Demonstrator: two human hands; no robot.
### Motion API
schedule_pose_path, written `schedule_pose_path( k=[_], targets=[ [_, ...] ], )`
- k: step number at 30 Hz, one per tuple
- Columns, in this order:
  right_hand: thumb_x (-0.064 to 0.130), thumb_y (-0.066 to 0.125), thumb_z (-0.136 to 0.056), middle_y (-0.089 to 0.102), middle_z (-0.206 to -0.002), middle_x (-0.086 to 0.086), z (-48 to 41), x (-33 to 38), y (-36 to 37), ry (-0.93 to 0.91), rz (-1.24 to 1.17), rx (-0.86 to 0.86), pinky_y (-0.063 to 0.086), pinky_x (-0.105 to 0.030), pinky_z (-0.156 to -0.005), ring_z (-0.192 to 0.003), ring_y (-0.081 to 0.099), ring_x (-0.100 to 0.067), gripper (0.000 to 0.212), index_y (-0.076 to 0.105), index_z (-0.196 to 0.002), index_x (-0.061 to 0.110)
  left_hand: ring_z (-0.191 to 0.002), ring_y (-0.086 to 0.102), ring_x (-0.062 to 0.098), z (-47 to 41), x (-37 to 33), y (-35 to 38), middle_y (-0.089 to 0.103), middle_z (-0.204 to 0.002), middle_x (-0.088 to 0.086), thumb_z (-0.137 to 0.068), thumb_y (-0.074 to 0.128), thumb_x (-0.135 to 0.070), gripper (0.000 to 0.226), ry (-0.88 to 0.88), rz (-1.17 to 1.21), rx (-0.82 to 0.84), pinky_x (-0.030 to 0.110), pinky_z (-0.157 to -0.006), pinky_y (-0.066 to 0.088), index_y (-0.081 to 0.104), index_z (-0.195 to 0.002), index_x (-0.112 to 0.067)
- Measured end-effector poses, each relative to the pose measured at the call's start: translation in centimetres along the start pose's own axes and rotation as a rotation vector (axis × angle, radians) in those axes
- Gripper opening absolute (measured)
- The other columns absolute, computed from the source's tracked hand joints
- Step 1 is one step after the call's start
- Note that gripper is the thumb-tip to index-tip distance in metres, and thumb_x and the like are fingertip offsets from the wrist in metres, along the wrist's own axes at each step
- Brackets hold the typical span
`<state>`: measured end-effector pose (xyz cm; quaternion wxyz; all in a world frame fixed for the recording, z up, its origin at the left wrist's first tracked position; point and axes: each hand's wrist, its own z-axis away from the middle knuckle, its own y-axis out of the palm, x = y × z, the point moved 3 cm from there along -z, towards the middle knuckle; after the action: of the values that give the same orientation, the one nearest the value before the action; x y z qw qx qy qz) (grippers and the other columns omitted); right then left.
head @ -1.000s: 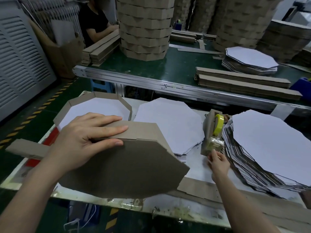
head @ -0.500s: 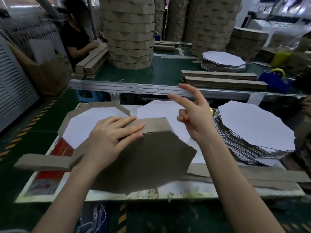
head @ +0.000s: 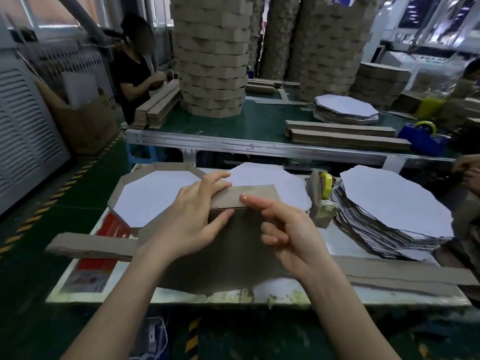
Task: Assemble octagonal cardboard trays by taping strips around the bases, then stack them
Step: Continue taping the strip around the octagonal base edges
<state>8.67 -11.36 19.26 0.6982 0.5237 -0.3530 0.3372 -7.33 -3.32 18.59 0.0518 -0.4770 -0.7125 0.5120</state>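
A brown octagonal tray point(head: 233, 253) stands tilted on the white worktable, its underside toward me. My left hand point(head: 192, 219) grips its upper left corner, fingers over the rim strip point(head: 254, 197). My right hand point(head: 285, 229) presses its index fingertip on the strip's lower edge where a piece of tape lies; the other fingers are curled. A loose end of the strip point(head: 88, 245) sticks out to the left. A finished tray point(head: 153, 193) with a white inside lies behind. The tape dispenser point(head: 320, 198) stands to the right.
White octagon bases lie stacked at right point(head: 389, 203) and behind my hands point(head: 270, 178). Cardboard strips point(head: 405, 274) lie along the table's front right. The green bench point(head: 259, 126) behind carries tall tray stacks point(head: 210, 55), strip bundles and a blue dispenser point(head: 423, 136). A person point(head: 135, 74) works at back left.
My right hand left the tape dispenser, rose through the air and came down with its index finger on the strip. The left hand kept holding the tray, which now stands more upright.
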Motion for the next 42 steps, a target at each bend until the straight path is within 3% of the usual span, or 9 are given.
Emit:
schedule_pose_path(
  k=[6,11,14,21,24,29,33,37,42],
  targets=[
    [0.000,0.048,-0.094,0.046,-0.106,-0.018,1.1,-0.5,0.2,0.006,0.025,0.017,0.030,-0.015,-0.036,-0.036,0.027,-0.005,0.029,0.076,-0.102,0.000,-0.114,0.042,0.012,0.2,-0.2,0.0,0.057,-0.126,-0.005,-0.093,0.061,-0.032,0.063,0.008,-0.028,0.032,0.028,-0.095,0.030,0.025,-0.143,-0.046],
    [-0.002,0.041,-0.095,0.036,-0.096,-0.014,1.7,-1.1,0.3,0.016,0.055,0.030,0.031,-0.017,-0.037,-0.038,0.025,-0.005,0.038,0.078,-0.101,0.004,-0.118,0.046,0.016,0.2,-1.0,-0.4,0.054,-0.134,-0.008,-0.095,0.047,-0.035,0.046,0.050,-0.081,0.063,0.034,-0.096,0.034,0.043,-0.140,-0.041],
    [-0.002,0.040,-0.096,0.043,-0.098,-0.015,1.9,-1.3,0.2,0.012,0.084,0.024,0.031,-0.017,-0.038,-0.039,0.025,-0.005,0.039,0.078,-0.101,0.007,-0.124,0.046,0.023,0.3,-1.1,-0.5,0.049,-0.143,-0.004,-0.096,0.039,-0.037,0.043,0.057,-0.135,0.122,0.041,-0.101,0.034,0.052,-0.137,-0.038],
    [0.002,0.045,-0.096,0.044,-0.098,-0.016,1.9,-2.0,-0.3,-0.015,0.198,0.002,0.028,-0.018,-0.039,-0.040,0.024,-0.007,0.037,0.079,-0.100,0.014,-0.128,0.043,0.025,0.4,-1.0,-0.4,0.045,-0.147,-0.005,-0.095,0.039,-0.037,0.047,0.046,-0.128,0.133,0.043,-0.104,0.034,0.048,-0.141,-0.032],
    [0.004,0.048,-0.095,0.041,-0.085,-0.015,1.8,-2.0,-0.4,-0.026,0.222,0.009,0.028,-0.018,-0.039,-0.039,0.026,-0.006,0.033,0.079,-0.102,0.014,-0.127,0.045,0.025,0.5,-1.0,-0.4,0.046,-0.147,-0.005,-0.094,0.043,-0.037,0.047,0.044,-0.117,0.113,0.043,-0.104,0.035,0.049,-0.140,-0.029],
    [0.002,0.047,-0.092,0.031,-0.057,-0.002,1.4,-2.8,-0.7,-0.017,0.241,-0.037,0.026,-0.019,-0.038,-0.040,0.023,-0.007,0.036,0.080,-0.100,0.015,-0.126,0.045,0.026,0.4,-1.1,-0.4,0.046,-0.147,-0.003,-0.096,0.040,-0.034,0.042,0.067,-0.123,0.139,0.044,-0.101,0.036,0.050,-0.137,-0.039],
    [-0.002,0.042,-0.089,0.024,-0.056,0.000,0.7,-3.6,-0.6,-0.032,0.236,-0.093,0.024,-0.019,-0.039,-0.045,0.019,-0.009,0.043,0.080,-0.098,0.016,-0.125,0.046,0.028,0.3,-1.0,-0.3,0.046,-0.147,-0.002,-0.096,0.040,-0.032,0.043,0.072,-0.120,0.133,0.046,-0.101,0.036,0.049,-0.138,-0.037],
    [0.002,0.045,-0.090,0.029,-0.051,0.004,0.2,-3.8,-0.7,-0.038,0.257,-0.091,0.026,-0.019,-0.039,-0.045,0.022,-0.009,0.041,0.080,-0.098,0.019,-0.127,0.043,0.020,0.1,-1.0,-0.4,0.045,-0.146,-0.011,-0.095,0.038,-0.040,0.042,0.008,-0.091,0.109,0.040,-0.102,0.033,0.048,-0.136,-0.044],
    [0.001,0.048,-0.091,0.032,-0.053,0.004,0.0,-4.1,-1.0,-0.047,0.243,-0.125,0.026,-0.019,-0.039,-0.045,0.025,-0.009,0.041,0.082,-0.089,0.024,-0.119,0.048,0.010,-0.7,-2.0,-0.6,0.059,-0.130,-0.016,-0.084,0.046,-0.063,0.039,-0.135,0.050,0.001,0.036,-0.098,0.039,0.066,-0.113,-0.047]
  ],
)
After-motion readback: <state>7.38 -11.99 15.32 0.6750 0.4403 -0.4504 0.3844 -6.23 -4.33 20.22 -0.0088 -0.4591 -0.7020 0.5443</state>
